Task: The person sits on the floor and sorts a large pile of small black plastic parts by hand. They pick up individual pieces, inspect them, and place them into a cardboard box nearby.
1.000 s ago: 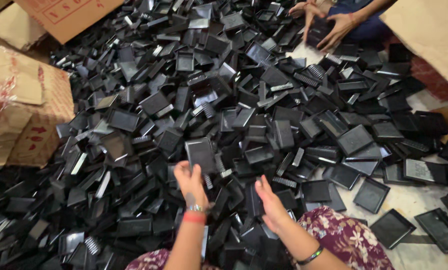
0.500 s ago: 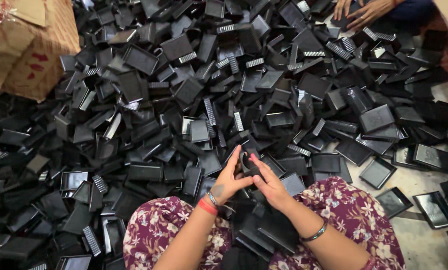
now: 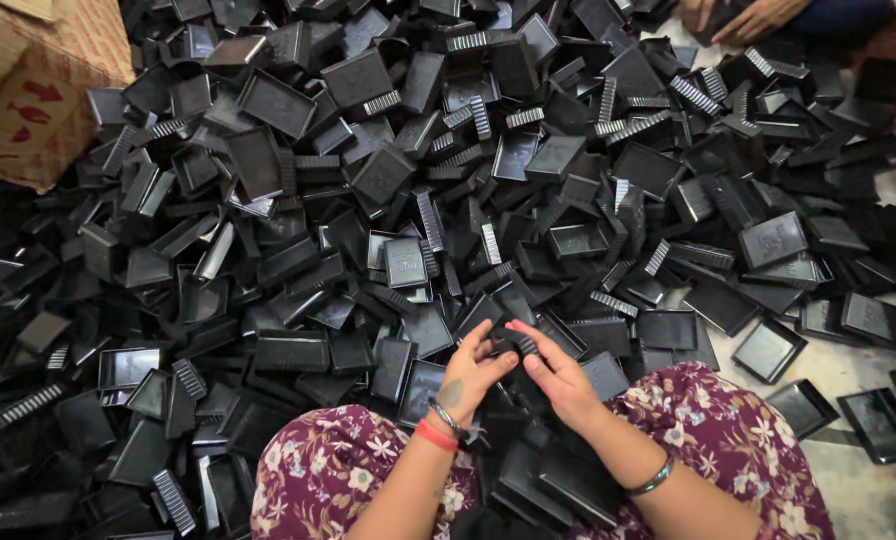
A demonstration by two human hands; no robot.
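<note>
We held one black tray (image 3: 513,343) pinched between our left hand (image 3: 471,372) and right hand (image 3: 558,377), just above our lap at the near edge of the tray heap (image 3: 418,180), with a carton (image 3: 38,100) lying far left.

Black part (image 3: 513,343) mostly hidden by fingers (image 3: 488,350); co-worker's hands (image 3: 743,15) cut off at top.

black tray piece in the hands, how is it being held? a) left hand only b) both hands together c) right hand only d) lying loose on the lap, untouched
b: the left hand and the right hand meet around one small black tray piece, with fingers from each side on it, just above the floral-clothed lap and in front of the pile of black trays.
</note>
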